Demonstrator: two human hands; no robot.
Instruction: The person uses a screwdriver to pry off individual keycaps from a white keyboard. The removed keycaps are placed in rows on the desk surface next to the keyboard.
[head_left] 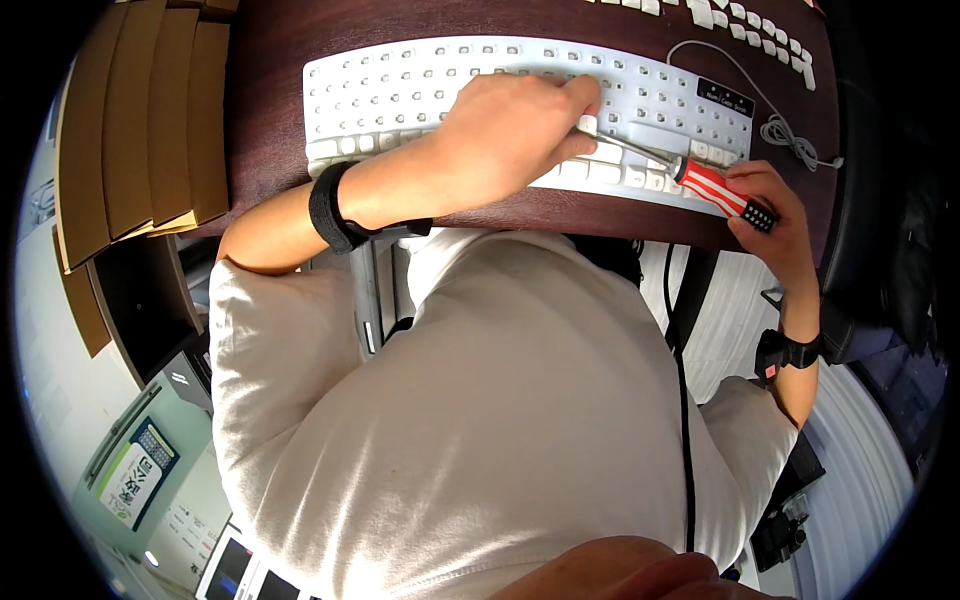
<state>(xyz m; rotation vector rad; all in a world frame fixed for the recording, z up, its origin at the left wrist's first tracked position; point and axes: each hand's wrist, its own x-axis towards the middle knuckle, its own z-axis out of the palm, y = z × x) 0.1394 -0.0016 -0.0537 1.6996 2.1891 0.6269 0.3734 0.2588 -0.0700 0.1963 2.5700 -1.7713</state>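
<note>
Head view: a white keyboard [625, 105] lies flat on the dark surface [265, 110], seemingly placed for both hands' reach. The right hand [775, 205] wraps a striped screwdriver [710, 185], slanted apparently to bring its tip to a white keycap [587, 124]; the left hand [520, 130] narrows thumb and forefinger around that spot, grip unclear.

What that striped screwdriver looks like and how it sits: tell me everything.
The screwdriver has a red, white-striped handle, dark dotted end and thin metallic-looking shaft. The right hand's grip holds the handle; the shaft slants up-left over the white keyboard, its tip by the left hand's grip, contact unclear.
</note>
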